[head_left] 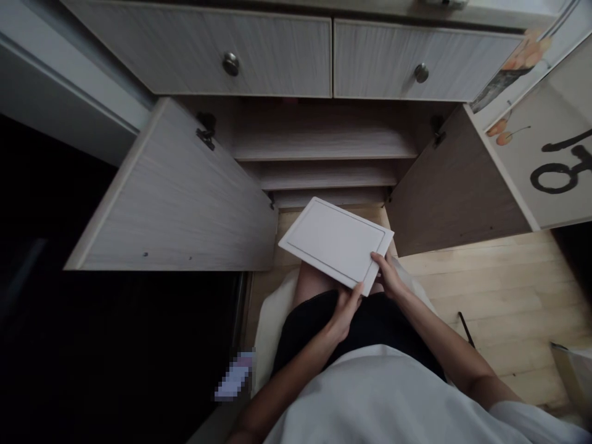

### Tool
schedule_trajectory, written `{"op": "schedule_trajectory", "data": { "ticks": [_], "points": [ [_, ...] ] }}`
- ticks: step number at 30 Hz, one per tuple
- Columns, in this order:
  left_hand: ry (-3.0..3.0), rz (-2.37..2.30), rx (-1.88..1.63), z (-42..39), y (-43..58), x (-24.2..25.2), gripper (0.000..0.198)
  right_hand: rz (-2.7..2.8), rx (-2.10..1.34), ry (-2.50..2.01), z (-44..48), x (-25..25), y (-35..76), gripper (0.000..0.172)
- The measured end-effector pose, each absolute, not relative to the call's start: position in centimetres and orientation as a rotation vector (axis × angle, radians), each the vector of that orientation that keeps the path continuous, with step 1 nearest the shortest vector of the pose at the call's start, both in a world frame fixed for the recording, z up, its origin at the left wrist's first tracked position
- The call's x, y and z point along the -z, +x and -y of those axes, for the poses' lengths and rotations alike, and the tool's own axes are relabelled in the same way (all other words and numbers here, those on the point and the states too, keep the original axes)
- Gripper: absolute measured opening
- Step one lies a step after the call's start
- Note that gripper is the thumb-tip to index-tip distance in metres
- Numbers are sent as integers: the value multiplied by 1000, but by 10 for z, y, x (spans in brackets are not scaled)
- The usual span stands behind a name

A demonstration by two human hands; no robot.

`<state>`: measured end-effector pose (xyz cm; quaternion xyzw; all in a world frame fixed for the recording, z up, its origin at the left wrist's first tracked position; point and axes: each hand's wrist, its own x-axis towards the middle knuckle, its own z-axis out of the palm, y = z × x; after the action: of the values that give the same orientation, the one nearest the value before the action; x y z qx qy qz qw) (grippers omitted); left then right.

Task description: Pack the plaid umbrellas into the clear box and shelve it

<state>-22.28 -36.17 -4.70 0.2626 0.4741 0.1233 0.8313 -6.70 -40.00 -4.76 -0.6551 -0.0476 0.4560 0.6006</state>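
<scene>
Grasping white tray | left hand, right hand | fingertips hidden beneath

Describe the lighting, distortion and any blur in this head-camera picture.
Head view: dim overall, the left side nearly black; the white tray, held by the left hand and right hand, is the brightest thing; cabinet doors splay outward from wide-angle distortion; a pixelated patch sits low left.

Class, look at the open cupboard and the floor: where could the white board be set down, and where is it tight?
Free: the bare shelves between the two open doors, and the wooden floor right of the right door. Tight: the board, held by the left hand and right hand over the lap.
</scene>
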Motion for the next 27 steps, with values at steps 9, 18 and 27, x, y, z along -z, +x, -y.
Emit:
{"op": "schedule_trajectory", "data": {
  "ticks": [9,18,27],
  "points": [
    [1134,-1084,-413,217,-322,17,66,113,-1212,-1600,431,53,8,51],
    [934,-1187,-386,233,-280,34,50,107,-1491,-1568,404,57,17,38],
    [827,-1176,-403,252,-289,32,45,155,-1167,-1607,414,50,-3,38]
  ]
}}
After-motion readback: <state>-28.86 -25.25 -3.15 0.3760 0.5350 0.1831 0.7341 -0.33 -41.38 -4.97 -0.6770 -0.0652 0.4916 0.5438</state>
